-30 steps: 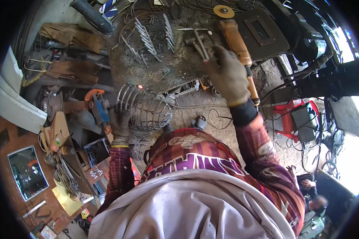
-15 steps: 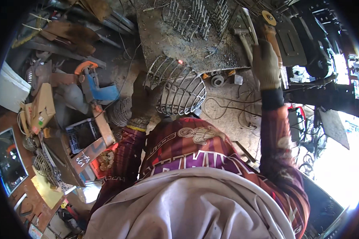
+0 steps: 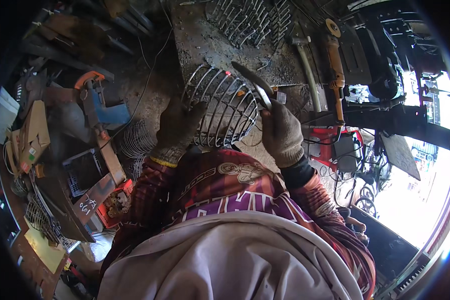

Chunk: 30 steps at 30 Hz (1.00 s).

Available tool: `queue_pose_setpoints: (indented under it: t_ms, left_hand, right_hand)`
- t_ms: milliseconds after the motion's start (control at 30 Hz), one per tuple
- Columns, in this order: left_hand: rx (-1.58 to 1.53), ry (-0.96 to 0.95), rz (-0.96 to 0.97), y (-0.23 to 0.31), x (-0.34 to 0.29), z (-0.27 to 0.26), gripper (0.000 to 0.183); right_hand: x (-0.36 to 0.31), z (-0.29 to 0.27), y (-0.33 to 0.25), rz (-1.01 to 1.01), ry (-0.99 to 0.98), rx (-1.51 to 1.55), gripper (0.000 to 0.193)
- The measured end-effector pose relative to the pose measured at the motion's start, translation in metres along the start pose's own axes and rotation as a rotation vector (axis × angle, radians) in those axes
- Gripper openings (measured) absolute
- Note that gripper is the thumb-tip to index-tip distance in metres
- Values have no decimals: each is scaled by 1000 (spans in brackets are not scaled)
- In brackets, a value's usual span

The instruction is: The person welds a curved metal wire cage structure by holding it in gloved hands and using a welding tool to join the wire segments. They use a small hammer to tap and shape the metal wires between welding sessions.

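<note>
A curved basket-like cage of metal rods (image 3: 220,112) stands in front of my torso against the near edge of the steel worktable. A small spot on its top rim glows red. My left hand (image 3: 177,122), in a dark knit glove, is closed on the cage's left side; its fingertips are partly hidden. Close by the cage's right side, my right hand (image 3: 283,131), gloved too, grips the bright handle of a chipping hammer (image 3: 252,77). Its long, narrow dark head tilts over the cage's upper right, and I cannot tell whether it touches the rods.
The worktable (image 3: 195,42) carries rows of upright metal pins (image 3: 250,22). At its right lie a wooden-handled hammer (image 3: 307,70) and an orange angle grinder (image 3: 336,65). A blue and orange tool (image 3: 102,102), wire coils (image 3: 136,140) and a plastic crate (image 3: 82,172) are on the left.
My right hand has come from the worktable's right side, inward and nearer, bringing the chipping hammer to the cage. My left hand stays at the cage's left side.
</note>
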<state>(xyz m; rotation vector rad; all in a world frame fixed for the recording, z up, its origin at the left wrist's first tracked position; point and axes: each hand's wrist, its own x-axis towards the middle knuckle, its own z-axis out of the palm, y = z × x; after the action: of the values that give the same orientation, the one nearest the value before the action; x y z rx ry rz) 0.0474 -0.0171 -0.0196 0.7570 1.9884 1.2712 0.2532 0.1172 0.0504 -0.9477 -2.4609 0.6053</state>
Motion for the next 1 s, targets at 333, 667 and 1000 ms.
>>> queue_pose_setpoints:
  t_ms: [333, 667, 1000]
  left_hand:
    - [-12, 45, 80, -2, -1, 5, 55]
    - [-82, -25, -23, 8, -3, -3, 57]
    - [12, -26, -74, 2, -4, -1, 60]
  right_hand:
    - [6, 2, 9, -7, -99, -105, 20]
    - [12, 2, 14, 19, -258, -207, 20]
    - [1, -3, 5, 145, -264, 85, 22]
